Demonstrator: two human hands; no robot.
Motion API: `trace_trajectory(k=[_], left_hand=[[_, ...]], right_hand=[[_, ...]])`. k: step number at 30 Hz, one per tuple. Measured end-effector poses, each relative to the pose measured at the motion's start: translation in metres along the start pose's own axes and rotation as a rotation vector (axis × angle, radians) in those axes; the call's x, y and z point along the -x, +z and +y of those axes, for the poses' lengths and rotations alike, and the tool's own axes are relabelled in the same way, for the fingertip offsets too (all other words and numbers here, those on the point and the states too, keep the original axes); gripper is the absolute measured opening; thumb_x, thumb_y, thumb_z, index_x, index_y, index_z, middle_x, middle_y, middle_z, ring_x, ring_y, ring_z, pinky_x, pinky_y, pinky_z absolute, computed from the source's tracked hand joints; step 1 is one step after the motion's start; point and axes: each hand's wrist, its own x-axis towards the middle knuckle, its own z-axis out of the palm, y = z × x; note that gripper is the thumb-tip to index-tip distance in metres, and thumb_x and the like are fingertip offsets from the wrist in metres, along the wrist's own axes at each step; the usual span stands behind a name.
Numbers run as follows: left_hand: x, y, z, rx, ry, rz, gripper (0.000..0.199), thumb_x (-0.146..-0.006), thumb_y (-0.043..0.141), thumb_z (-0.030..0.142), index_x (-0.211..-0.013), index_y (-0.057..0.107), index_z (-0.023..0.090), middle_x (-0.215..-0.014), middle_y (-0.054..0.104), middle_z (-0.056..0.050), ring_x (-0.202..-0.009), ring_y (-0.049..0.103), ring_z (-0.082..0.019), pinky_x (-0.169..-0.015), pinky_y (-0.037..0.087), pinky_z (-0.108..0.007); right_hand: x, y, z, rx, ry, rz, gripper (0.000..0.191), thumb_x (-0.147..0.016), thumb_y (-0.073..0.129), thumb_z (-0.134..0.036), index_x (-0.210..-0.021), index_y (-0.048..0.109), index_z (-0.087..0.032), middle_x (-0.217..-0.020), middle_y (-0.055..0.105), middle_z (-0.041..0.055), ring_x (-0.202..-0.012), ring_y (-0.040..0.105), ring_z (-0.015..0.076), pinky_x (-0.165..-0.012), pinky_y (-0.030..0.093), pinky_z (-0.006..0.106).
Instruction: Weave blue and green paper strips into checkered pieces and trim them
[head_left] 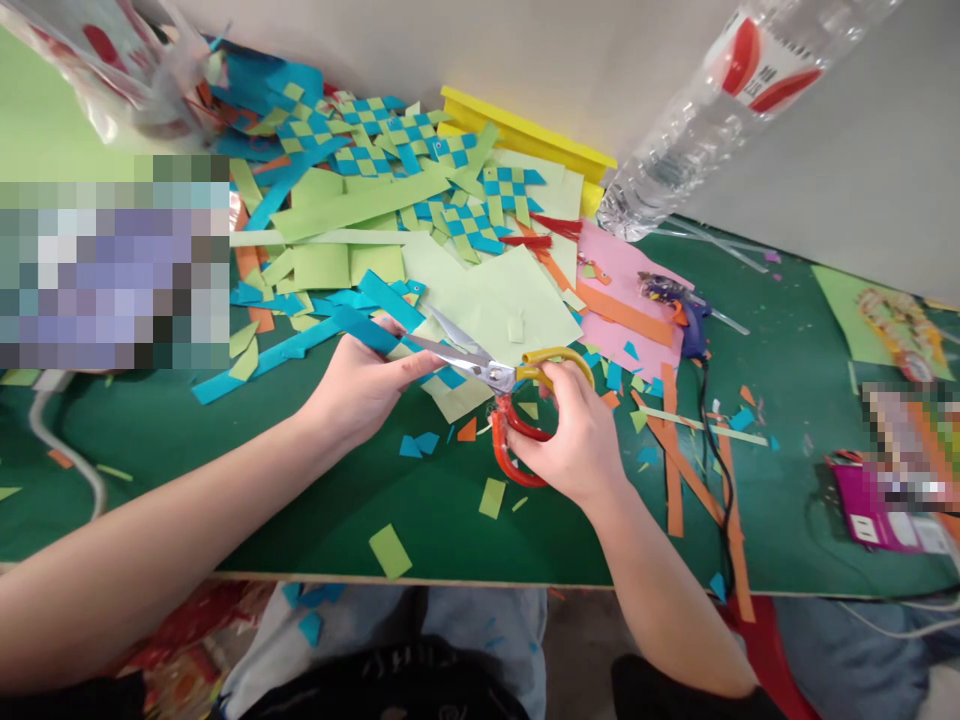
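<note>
In my right hand [574, 435] are scissors [495, 375] with one yellow and one red handle, their blades apart. My left hand [367, 385] pinches a woven paper piece [382, 318] of blue and green strips, partly hidden behind the fingers and blades. The blades point left across this piece, close to my left fingertips. Behind it lies a pale green paper sheet [502, 290]. Several finished-looking blue and green woven paper fish [472, 225] are heaped farther back among loose strips.
A plastic bottle [720, 120] leans at the back right, beside a yellow folded strip [525, 130]. A purple glue gun [694, 325] with a black cord rests on pink paper [626, 340]. Orange strips [673, 470] and paper scraps litter the green table [300, 530]. A white cable [90, 460] runs at left.
</note>
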Motion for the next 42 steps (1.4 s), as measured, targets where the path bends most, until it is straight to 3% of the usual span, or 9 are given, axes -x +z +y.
trace_trajectory(k=[9,13,17,26,32,36,42], left_hand=[[-0.0005,0.0006,0.0021,0.050,-0.037,0.030,0.033,-0.060,0.084,0.017,-0.075,0.055,0.020,-0.073,0.064,0.005,-0.080,0.066,-0.016,-0.076,0.050,-0.033],[-0.0006,0.0000,0.0019,0.043,-0.028,0.029,0.032,-0.061,0.083,0.016,-0.073,0.054,0.020,-0.073,0.063,0.005,-0.080,0.064,-0.015,-0.078,0.049,-0.033],[-0.0005,0.0003,0.0008,-0.008,0.004,0.036,0.029,-0.060,0.085,0.018,-0.073,0.058,0.018,-0.075,0.065,0.003,-0.080,0.064,-0.015,-0.081,0.049,-0.034],[0.0028,-0.0005,-0.0038,-0.095,0.029,-0.012,0.020,-0.065,0.083,0.022,-0.080,0.070,0.018,-0.086,0.071,-0.001,-0.084,0.064,-0.017,-0.084,0.052,-0.037],[0.0024,-0.0020,-0.0019,-0.124,-0.005,0.015,0.023,-0.062,0.085,0.025,-0.077,0.069,0.017,-0.084,0.069,-0.002,-0.081,0.063,-0.017,-0.085,0.051,-0.038],[0.0025,-0.0005,-0.0016,-0.132,0.012,-0.001,0.022,-0.064,0.084,0.025,-0.079,0.069,0.020,-0.083,0.068,0.000,-0.083,0.063,-0.016,-0.083,0.051,-0.033],[0.0012,-0.0001,-0.0010,-0.110,-0.051,0.104,0.029,-0.058,0.087,0.027,-0.072,0.062,0.022,-0.073,0.063,0.003,-0.070,0.061,-0.014,-0.071,0.051,-0.030]], right_hand=[[0.0006,0.0003,0.0045,-0.018,-0.045,0.058,0.044,-0.075,0.068,-0.041,-0.108,0.053,-0.015,-0.083,0.062,0.0060,-0.068,0.063,0.0168,-0.054,0.053,0.030],[0.0004,0.0009,0.0034,0.029,-0.029,0.068,0.044,-0.074,0.068,-0.041,-0.107,0.053,-0.015,-0.084,0.064,0.0068,-0.070,0.064,0.0182,-0.053,0.052,0.031],[0.0003,0.0011,0.0019,0.058,-0.002,0.049,0.044,-0.074,0.066,-0.038,-0.110,0.050,-0.017,-0.092,0.064,0.0091,-0.079,0.065,0.0218,-0.058,0.054,0.034],[-0.0002,0.0024,-0.0024,0.084,-0.020,0.040,0.050,-0.075,0.065,-0.048,-0.109,0.049,-0.015,-0.091,0.062,0.0098,-0.081,0.064,0.0233,-0.059,0.054,0.035],[-0.0009,0.0019,-0.0002,0.102,-0.076,0.089,0.050,-0.075,0.066,-0.050,-0.107,0.051,-0.015,-0.086,0.064,0.0089,-0.073,0.065,0.0209,-0.056,0.054,0.033],[0.0004,0.0012,0.0008,0.081,-0.090,0.103,0.037,-0.077,0.066,-0.041,-0.102,0.053,-0.017,-0.078,0.063,0.0050,-0.063,0.061,0.0156,-0.050,0.050,0.028],[0.0007,-0.0031,0.0003,0.008,-0.011,0.155,0.034,-0.077,0.067,-0.038,-0.100,0.051,-0.020,-0.074,0.058,0.0009,-0.062,0.058,0.0141,-0.048,0.048,0.027]])
